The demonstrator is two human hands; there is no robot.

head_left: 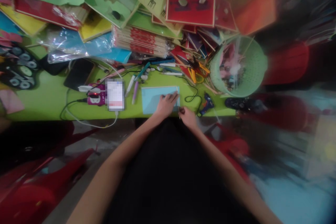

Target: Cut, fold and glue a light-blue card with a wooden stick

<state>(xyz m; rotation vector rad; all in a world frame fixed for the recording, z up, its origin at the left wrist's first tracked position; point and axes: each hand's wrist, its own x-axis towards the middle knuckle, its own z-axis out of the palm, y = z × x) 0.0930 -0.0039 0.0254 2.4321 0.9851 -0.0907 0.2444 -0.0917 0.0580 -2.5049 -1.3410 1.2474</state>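
A light blue sheet [150, 99] lies near the front edge of the green table. Pale thin strips run along its far side and its right side. My left hand [167, 105] rests on the sheet's right half, fingers stretched toward the right edge. By the sheet's near right corner, my right hand [187, 116] is closed in a pinch. What its fingertips hold is too small to make out. To the right of that hand lies a blue glue gun [208, 103] with a black cord.
A phone [114, 94] and purple device [96, 96] sit left of the sheet, with cables around. Pens [135, 92] and orange-handled pliers [194, 73] lie beyond. A green basket [256, 66] stands right. Framed cards [191, 14] and stick bundles [140, 40] are piled at the back.
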